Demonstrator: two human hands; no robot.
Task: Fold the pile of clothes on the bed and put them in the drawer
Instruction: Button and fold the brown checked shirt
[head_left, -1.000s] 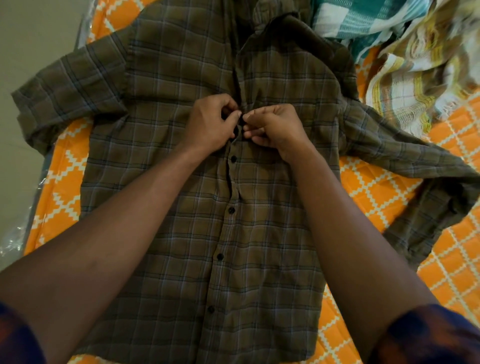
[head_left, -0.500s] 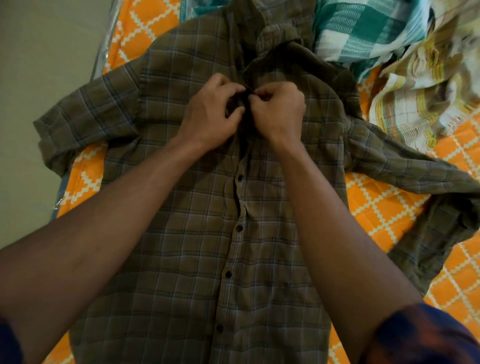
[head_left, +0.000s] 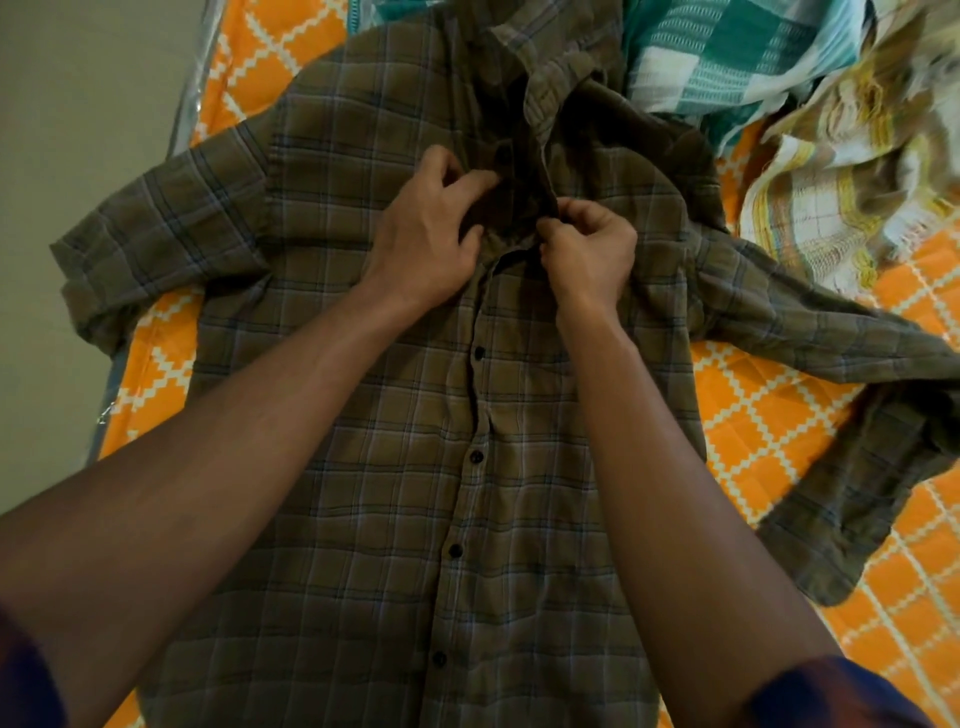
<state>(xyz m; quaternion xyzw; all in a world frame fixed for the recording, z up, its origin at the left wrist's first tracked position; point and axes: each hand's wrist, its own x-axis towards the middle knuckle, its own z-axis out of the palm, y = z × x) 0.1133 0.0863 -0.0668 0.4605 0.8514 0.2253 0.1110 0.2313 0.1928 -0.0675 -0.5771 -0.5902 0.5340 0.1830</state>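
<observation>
Both grips pinch the plaid shirt (head_left: 363, 493) below its collar, the left grip (head_left: 421, 228) and the right grip (head_left: 587, 254) each on one front edge. It lies flat on the bed (head_left: 779, 415) at frame centre; it seems soft, light and limp, best held at the shoulders

You're in a home bedroom: an orange, diamond-printed bed (head_left: 779, 426) carries a plaid shirt (head_left: 519, 519) under your right hand (head_left: 587, 249), loose checked cloths (head_left: 727, 67) lie heaped beyond it, and bare floor (head_left: 62, 130) shows out past your left hand (head_left: 421, 244).
</observation>
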